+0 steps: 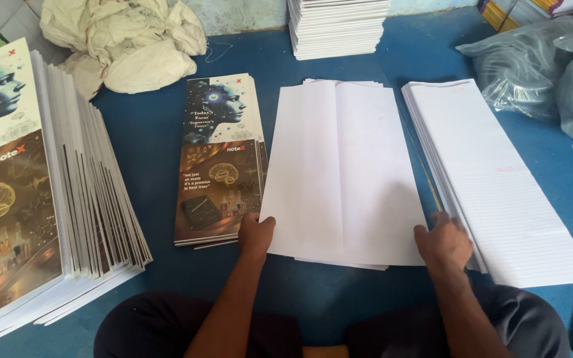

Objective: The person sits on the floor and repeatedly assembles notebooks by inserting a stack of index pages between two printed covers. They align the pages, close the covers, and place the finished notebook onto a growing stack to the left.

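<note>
Both hands perhaps gripping blank sheets (343, 172)

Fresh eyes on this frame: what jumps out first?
Centre stage, the left hand and right hand grip the near corners of a blank white folded paper stack on the blue work surface. At far left a tall slanted pile of glossy printed notebook covers leans, with a smaller pile of the same printed covers beside the left hand. A stack of white ruled sheets lies right.
</note>
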